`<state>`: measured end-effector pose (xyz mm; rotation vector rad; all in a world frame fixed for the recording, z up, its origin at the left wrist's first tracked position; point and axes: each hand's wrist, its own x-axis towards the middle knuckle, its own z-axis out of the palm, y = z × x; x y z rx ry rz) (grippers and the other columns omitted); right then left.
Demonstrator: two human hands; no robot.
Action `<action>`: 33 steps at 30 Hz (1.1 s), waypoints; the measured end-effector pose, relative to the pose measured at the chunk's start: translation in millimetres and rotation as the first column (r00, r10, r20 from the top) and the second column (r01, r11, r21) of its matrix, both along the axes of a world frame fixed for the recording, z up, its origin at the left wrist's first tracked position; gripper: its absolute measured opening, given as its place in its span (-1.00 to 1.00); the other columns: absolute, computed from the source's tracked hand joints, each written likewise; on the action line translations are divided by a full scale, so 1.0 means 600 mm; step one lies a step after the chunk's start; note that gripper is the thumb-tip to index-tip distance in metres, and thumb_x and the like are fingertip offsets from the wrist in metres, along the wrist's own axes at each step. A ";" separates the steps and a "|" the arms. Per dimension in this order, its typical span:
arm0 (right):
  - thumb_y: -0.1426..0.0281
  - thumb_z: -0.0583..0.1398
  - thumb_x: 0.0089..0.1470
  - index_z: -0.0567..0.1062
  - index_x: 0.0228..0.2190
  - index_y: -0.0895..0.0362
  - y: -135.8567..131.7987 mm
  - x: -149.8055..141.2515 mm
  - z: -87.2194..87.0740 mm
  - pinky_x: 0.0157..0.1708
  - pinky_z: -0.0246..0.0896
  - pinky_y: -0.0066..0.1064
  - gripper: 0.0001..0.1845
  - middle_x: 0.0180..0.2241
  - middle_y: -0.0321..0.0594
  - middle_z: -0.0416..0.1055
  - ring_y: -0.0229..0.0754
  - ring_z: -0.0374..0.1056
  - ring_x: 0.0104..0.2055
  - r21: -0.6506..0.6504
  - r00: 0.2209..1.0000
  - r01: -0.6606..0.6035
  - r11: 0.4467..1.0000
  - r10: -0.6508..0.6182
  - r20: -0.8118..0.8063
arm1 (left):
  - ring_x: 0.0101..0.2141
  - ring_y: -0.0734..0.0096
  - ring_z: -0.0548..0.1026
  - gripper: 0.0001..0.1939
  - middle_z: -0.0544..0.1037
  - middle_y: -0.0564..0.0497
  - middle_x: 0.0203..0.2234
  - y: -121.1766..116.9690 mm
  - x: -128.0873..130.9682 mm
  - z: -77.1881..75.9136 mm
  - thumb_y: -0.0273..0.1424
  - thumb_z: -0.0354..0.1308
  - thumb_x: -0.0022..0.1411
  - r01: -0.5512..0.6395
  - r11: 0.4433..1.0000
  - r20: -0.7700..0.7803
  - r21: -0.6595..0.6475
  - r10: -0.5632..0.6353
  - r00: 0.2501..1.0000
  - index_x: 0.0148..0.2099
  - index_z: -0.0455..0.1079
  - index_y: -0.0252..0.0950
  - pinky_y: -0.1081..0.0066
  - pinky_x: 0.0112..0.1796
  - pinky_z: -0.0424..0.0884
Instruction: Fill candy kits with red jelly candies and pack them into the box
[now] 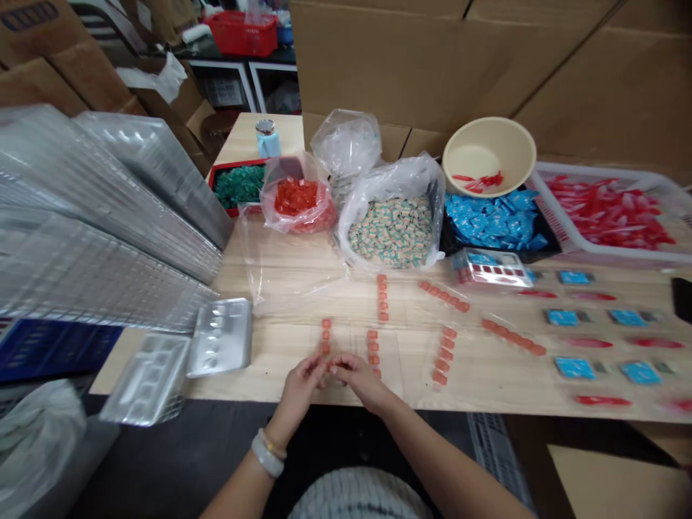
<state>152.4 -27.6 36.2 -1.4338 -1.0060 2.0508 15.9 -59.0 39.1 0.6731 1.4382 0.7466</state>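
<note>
My left hand (303,382) and my right hand (360,378) meet at the table's front edge, fingers pinched together around small orange-red squares (326,337). What exactly sits between the fingertips is too small to make out. Short rows of the same orange-red squares (383,297) lie in strips on the wooden table (303,288) just beyond my hands. A bangle circles my left wrist.
Stacks of clear plastic trays (108,216) fill the left side, two loose ones (221,337) near the edge. Bags of orange (297,196) and mixed pieces (392,231), green (238,184) and blue packets (494,220), a beige bowl (489,155) and a basket of red items (610,213) line the back.
</note>
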 end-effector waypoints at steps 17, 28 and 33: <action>0.55 0.02 -0.16 0.30 -0.70 0.16 0.015 -0.020 -0.042 -0.49 0.02 -0.46 -0.82 -0.65 -0.33 0.22 -0.29 0.14 -0.52 0.197 0.822 -0.277 0.940 0.126 0.555 | -0.65 0.58 0.22 -0.81 0.30 0.12 -0.68 0.028 0.009 -0.032 -0.31 -0.02 0.01 -0.011 0.999 -0.184 -0.036 0.004 0.983 -0.44 0.27 -0.36 0.52 -0.60 0.17; 0.45 -0.05 -0.02 0.42 -0.50 0.21 0.010 -0.041 -0.041 -0.41 0.06 -0.37 -0.73 -0.40 -0.01 0.36 -0.16 0.26 -0.39 0.174 0.587 -0.421 0.890 0.121 0.800 | -0.25 0.38 0.34 -0.78 0.37 -0.05 -0.32 0.022 0.010 -0.049 -0.44 -0.13 0.15 0.330 0.902 -0.560 0.277 -0.128 0.818 -0.23 0.33 -0.29 0.27 -0.13 0.26; 0.47 -0.03 -0.05 0.44 -0.54 0.22 0.017 -0.032 -0.049 -0.39 0.08 -0.39 -0.74 -0.44 -0.05 0.36 -0.19 0.25 -0.41 0.214 0.636 -0.428 0.878 0.125 0.762 | -0.27 0.38 0.36 -0.75 0.38 -0.06 -0.31 0.023 0.007 -0.051 -0.44 -0.15 0.18 0.476 0.847 -0.634 0.238 -0.235 0.736 -0.21 0.34 -0.29 0.28 -0.16 0.32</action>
